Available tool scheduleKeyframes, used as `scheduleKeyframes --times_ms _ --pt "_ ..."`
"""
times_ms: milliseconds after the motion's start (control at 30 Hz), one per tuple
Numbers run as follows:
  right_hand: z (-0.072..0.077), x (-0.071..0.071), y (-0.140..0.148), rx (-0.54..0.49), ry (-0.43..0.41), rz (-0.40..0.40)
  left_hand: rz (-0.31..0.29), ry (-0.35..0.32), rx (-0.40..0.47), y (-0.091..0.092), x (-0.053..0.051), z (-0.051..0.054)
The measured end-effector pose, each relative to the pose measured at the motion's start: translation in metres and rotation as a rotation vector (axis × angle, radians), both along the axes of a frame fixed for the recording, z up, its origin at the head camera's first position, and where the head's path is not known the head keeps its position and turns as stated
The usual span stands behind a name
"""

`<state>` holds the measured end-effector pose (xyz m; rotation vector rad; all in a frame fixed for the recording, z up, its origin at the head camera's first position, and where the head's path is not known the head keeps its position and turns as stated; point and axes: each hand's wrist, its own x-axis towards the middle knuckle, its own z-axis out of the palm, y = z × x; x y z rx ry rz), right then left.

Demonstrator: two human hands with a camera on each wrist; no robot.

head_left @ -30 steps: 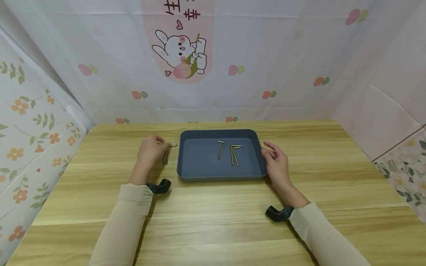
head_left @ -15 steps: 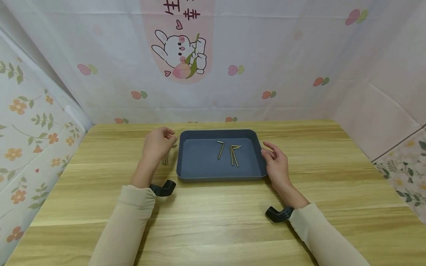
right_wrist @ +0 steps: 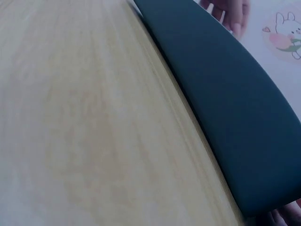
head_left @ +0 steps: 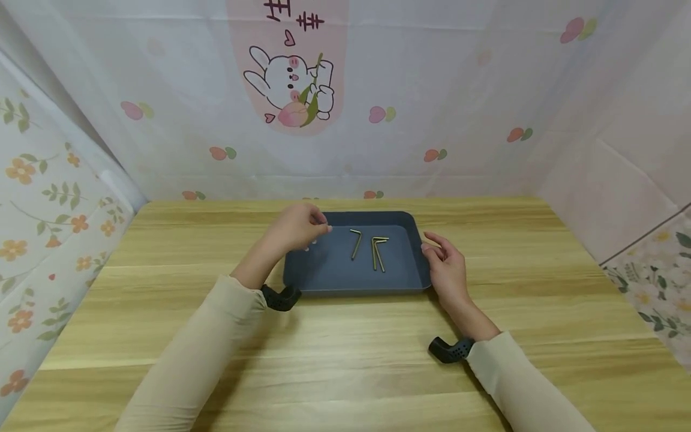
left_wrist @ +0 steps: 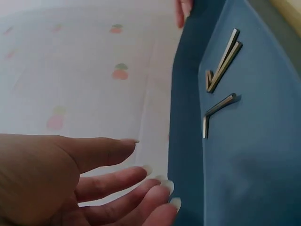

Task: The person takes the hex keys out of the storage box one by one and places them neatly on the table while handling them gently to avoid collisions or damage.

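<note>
A blue-grey tray lies on the wooden table and holds 3 brass-coloured L-shaped hex keys. One hex key lies apart; the other two cross near their bends. Over the tray's left part hovers my left hand. The left wrist view shows a gap between its thumb and loosely bent fingers, with nothing in it. My right hand holds the tray's right edge, thumb at the rim; its fingertips show past the tray corner in the right wrist view.
The wooden table extends in front of the tray and to both sides. A patterned cloth hangs behind the table's back edge. A black wrist mount sits on the left wrist, another mount on the right.
My left hand has moved right from a small pile of hex keys beside the tray to above its left part; that pile is now out of sight behind the arm. My right hand stays put.
</note>
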<state>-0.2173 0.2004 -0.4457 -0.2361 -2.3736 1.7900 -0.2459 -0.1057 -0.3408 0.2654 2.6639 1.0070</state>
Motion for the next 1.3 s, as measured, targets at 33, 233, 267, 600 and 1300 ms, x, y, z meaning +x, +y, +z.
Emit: scheduleKeyframes --times_ms 33,233,267,600,1300 --pt "0.0 0.0 0.0 -0.001 0.004 0.001 -0.017 -0.013 -0.012 0.003 -0.002 0.003" --pt "-0.001 0.0 -0.001 -0.003 0.003 0.005 -0.08 -0.024 -0.134 0.019 -0.017 0.006" --pt "-0.001 0.0 -0.001 -0.004 0.0 0.006 -0.088 -0.024 -0.148 0.022 -0.019 0.004" --pt "-0.001 -0.001 -0.001 -0.021 0.004 0.009 -0.114 -0.067 -0.211 0.053 -0.037 -0.013" --pt "0.004 0.003 -0.003 -0.037 -0.005 0.027 -0.105 -0.082 -0.37 0.09 -0.041 -0.028"
